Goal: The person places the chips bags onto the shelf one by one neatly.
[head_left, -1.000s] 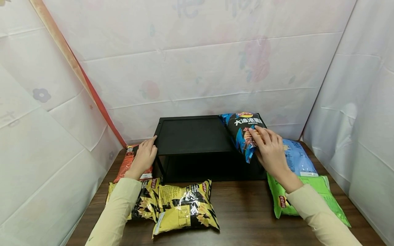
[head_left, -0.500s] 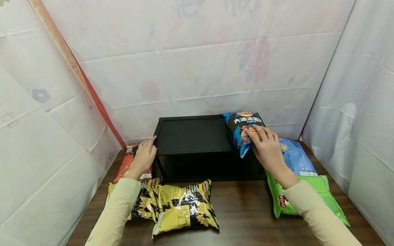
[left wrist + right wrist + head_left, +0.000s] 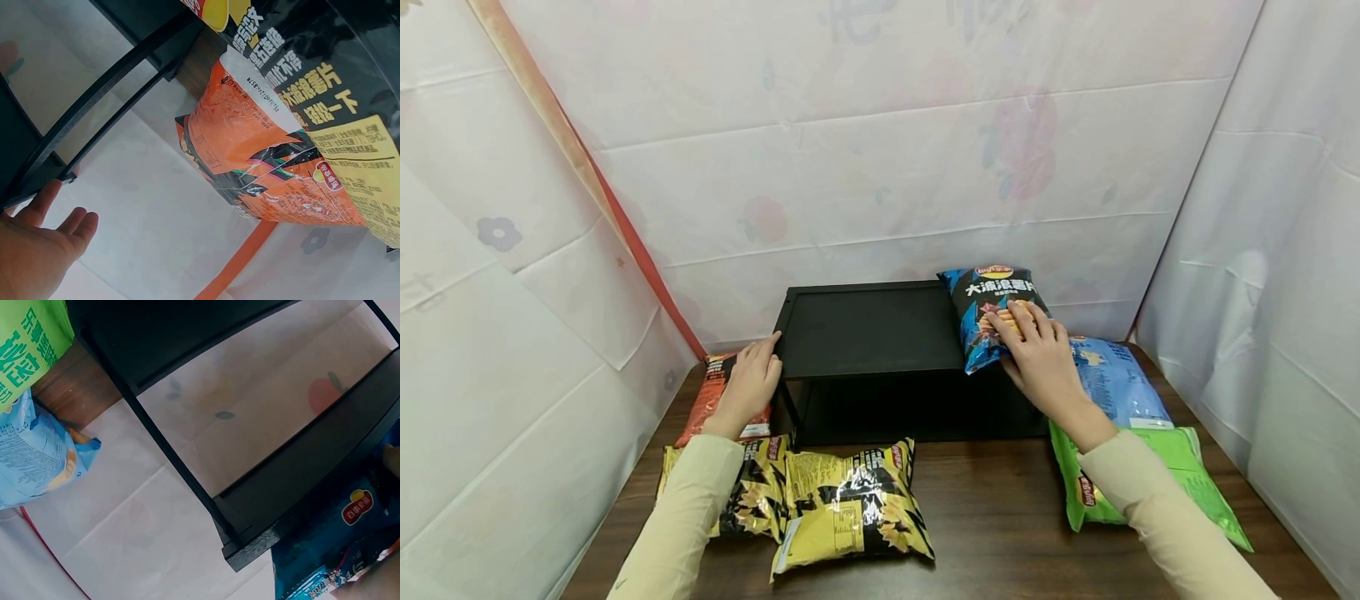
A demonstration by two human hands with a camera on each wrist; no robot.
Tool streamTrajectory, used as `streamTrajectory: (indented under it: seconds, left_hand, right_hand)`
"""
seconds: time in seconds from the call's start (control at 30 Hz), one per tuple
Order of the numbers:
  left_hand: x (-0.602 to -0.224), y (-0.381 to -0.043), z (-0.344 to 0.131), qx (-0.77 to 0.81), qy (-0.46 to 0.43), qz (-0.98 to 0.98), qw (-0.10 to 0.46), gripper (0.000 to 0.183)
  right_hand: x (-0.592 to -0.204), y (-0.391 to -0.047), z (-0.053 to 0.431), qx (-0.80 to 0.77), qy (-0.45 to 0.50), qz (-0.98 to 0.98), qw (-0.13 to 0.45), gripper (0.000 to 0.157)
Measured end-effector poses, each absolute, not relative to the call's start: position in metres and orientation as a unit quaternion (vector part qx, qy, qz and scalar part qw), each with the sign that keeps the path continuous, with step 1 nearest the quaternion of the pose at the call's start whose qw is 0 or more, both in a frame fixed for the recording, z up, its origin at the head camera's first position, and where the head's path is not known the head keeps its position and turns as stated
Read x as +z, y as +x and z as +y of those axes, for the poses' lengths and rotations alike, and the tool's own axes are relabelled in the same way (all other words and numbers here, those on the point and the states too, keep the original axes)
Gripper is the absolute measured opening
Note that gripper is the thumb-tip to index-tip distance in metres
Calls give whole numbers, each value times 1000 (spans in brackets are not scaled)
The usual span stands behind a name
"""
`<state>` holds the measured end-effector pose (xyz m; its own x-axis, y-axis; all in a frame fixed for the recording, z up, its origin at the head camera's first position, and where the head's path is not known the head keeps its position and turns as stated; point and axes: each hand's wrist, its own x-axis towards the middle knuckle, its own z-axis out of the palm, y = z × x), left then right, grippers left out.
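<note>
A table (image 3: 985,517) bears a black rack (image 3: 865,329); the loose-fingered left hand (image 3: 751,382) touches its left edge, perhaps steadying it; the right hand (image 3: 1040,358) grips a blue-black bag (image 3: 979,302) over its right end.

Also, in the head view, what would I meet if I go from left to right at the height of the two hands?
Red bag → left hand → black shelf → blue-black bag → right hand → light blue bag.
</note>
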<state>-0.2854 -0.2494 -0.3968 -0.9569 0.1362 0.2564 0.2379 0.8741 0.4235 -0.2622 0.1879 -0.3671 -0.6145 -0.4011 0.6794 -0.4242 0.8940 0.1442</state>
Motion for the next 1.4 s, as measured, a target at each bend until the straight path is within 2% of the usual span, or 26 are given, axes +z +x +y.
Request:
streamTrajectory:
  seconds: [0.8,1.4]
  left_hand:
    - [-398,-286,-252,-239,-96,-959,118,51]
    - [-399,-286,-251,-240,-100,-958,118,51]
  right_hand:
    - [-368,-282,188,23,203,-940,272,80]
    - [-364,-285,188,35,207,-944,255,82]
